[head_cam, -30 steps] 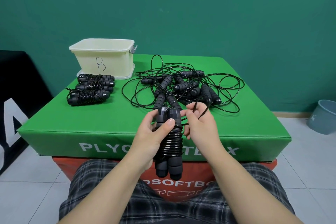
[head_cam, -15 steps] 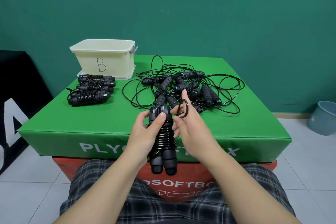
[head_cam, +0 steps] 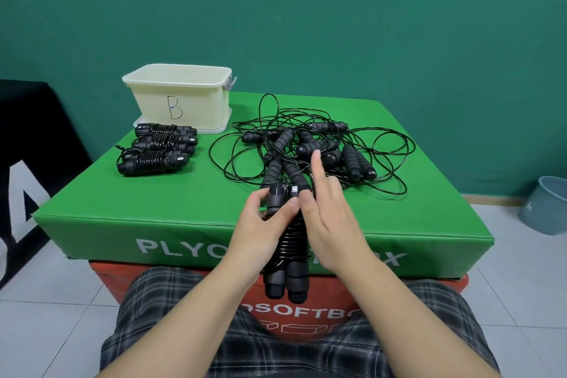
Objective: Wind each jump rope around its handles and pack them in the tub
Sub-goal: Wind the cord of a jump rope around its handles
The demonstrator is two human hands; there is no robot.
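Black foam-handled jump rope bundle [head_cam: 290, 242], glossy cord coiled round paired handles: long axis near upright, butt ends down, capped ends up, held above near edge of green padded plyo box [head_cam: 107, 202]. Left hand [head_cam: 260, 224] gripping upper handles, thumb across front, fingers curled behind. Right hand [head_cam: 329, 218] alongside bundle, index finger straight and raised, thumb touching cap; other fingers hidden, cannot tell. Three wound black rope bundles [head_cam: 156, 149] lying crosswise near left edge, before cream plastic tub [head_cam: 184, 101] marked "B" at far-left corner. Tangled loose black ropes [head_cam: 310, 150] toward far-right.
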